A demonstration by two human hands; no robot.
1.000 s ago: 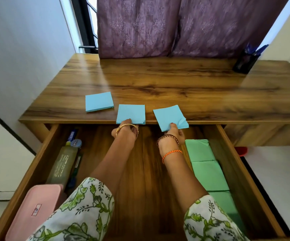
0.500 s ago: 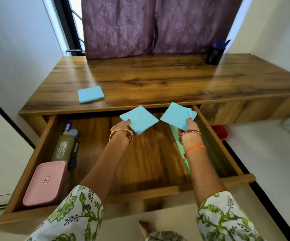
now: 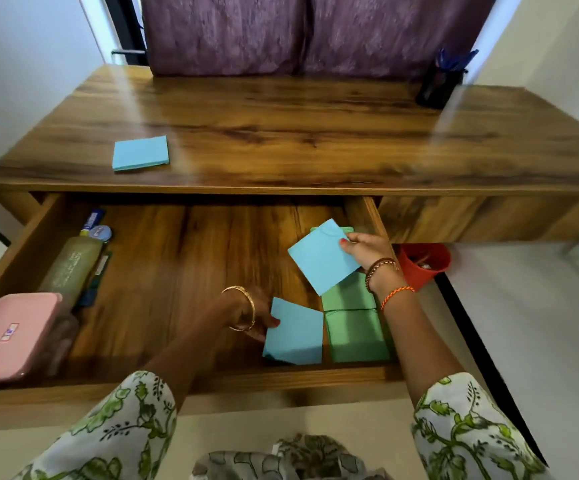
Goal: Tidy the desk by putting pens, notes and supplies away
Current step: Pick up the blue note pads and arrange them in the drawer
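The wooden desk's drawer (image 3: 191, 379) is pulled out. My left hand (image 3: 257, 315) holds a blue sticky-note pad (image 3: 295, 332) low over the drawer floor, near the front right. My right hand (image 3: 367, 249) pinches a second blue pad (image 3: 321, 259) above the row of green note pads (image 3: 355, 336) along the drawer's right side. A third blue pad (image 3: 141, 153) lies on the desk top (image 3: 316, 133) at the left.
The drawer's left side holds a pink box (image 3: 11, 336), an olive bottle (image 3: 73, 266) and several pens. A black pen holder (image 3: 439, 86) with blue pens stands at the desk's back right. A red bin (image 3: 423, 263) sits on the floor under the desk.
Both hands lifted the two blue pads off the desk edge and brought them down into the drawer; the left pad now sits low near the front, the right one over the green pads.
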